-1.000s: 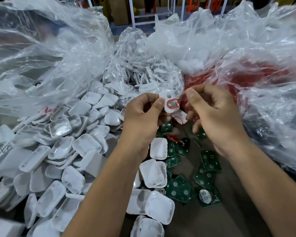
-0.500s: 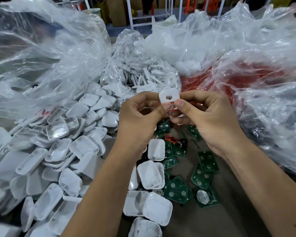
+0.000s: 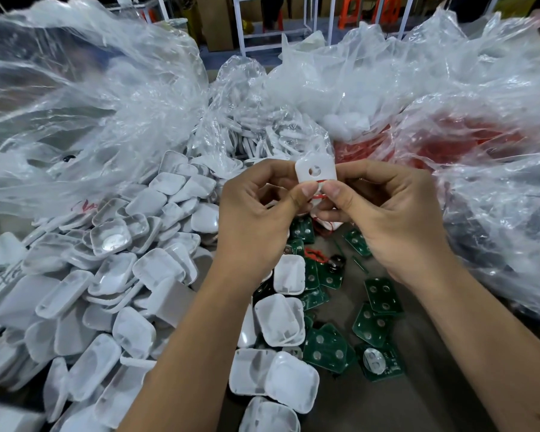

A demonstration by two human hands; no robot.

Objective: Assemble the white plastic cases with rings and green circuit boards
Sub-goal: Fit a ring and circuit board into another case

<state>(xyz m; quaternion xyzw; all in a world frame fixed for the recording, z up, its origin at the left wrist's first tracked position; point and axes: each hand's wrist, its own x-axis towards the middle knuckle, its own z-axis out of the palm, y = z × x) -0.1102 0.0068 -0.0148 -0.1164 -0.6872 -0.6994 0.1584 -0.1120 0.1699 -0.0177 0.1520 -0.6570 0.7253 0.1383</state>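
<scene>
Both hands hold one white plastic case (image 3: 315,170) with a round hole near its top, raised above the table. My left hand (image 3: 259,219) grips its left side, thumb pressing the lower front. My right hand (image 3: 387,219) grips the right side, its thumb on a red ring (image 3: 320,197) set in the case. Several green circuit boards (image 3: 328,350) lie on the table below the hands. A large heap of white case halves (image 3: 113,275) fills the left side.
Crumpled clear plastic bags surround the work area: a big one (image 3: 85,98) at the left, one holding white parts (image 3: 262,135) behind the hands, one with red rings (image 3: 455,145) at the right. A loose red ring (image 3: 314,254) lies among the boards. Brown table (image 3: 396,400) shows at lower right.
My right hand came in from the right and joined the left on the case. The case turned upright, and both thumbs now press on its red ring.
</scene>
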